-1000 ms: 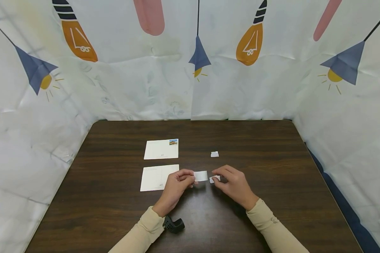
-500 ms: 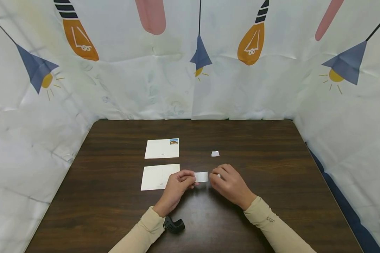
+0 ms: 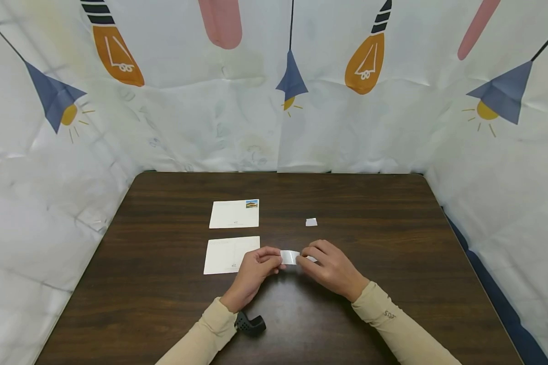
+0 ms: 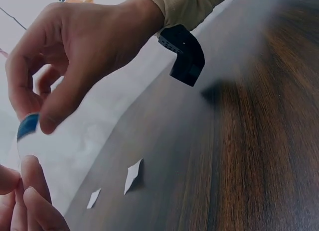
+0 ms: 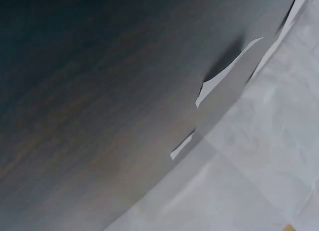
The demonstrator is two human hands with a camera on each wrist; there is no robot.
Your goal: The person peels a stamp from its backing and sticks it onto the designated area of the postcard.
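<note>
My left hand [image 3: 255,268] pinches one end of a small white paper strip [image 3: 289,257], held above the table. The strip bows slightly and its upper side is glossy. In the left wrist view, a blue printed patch [image 4: 28,125] shows on it by the left thumb. My right hand [image 3: 332,269] pinches the strip's other end with bent fingers. A white paper scrap [image 3: 311,259] lies on the table, partly hidden behind those fingers; the right wrist view shows it as a curled piece [image 5: 224,79]. Farther back lies a smaller scrap [image 3: 311,222].
Two white postcards lie left of centre on the dark wooden table [image 3: 173,294]: the far card [image 3: 230,215] bears a coloured stamp [image 3: 251,204], and the near card [image 3: 228,253] is partly covered by my left hand. A black wrist mount [image 3: 251,324] sticks out below the left cuff.
The right hand has moved left from above the near scrap and taken the strip's free end. The strip now bows and catches light. The left hand holds nearly still.
</note>
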